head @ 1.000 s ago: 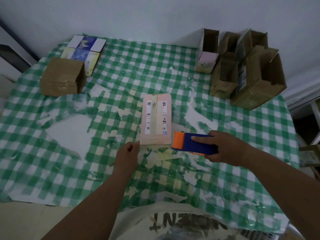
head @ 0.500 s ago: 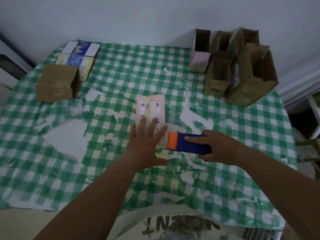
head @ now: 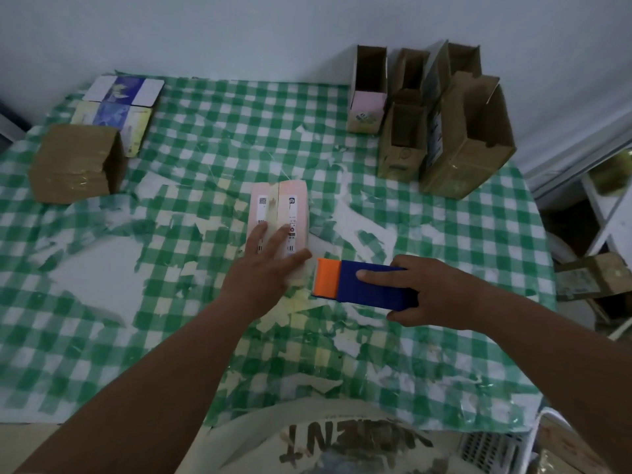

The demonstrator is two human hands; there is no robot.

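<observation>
A pale pink box [head: 278, 206] with printed labels and a strip of tape down its middle lies on the green-checked tablecloth [head: 212, 138] at the table's centre. My left hand [head: 265, 271] presses flat on the box's near end, fingers straight and spread. Just right of it, my right hand [head: 434, 295] grips a blue tool with an orange head [head: 362, 283], forefinger laid along its top. The orange head points at the box's near right corner, a small gap away.
Several open brown cardboard boxes [head: 468, 138] stand at the back right, one pink-fronted [head: 367, 109]. A taped brown box [head: 77, 162] sits at the back left, with flat blue-and-white packs [head: 119, 104] behind it. The cloth is torn in patches. Shelves [head: 602, 206] lie beyond the right edge.
My left hand moved from the table in front of the pink box onto its near end and now presses flat. The right hand with the tool barely shifted.
</observation>
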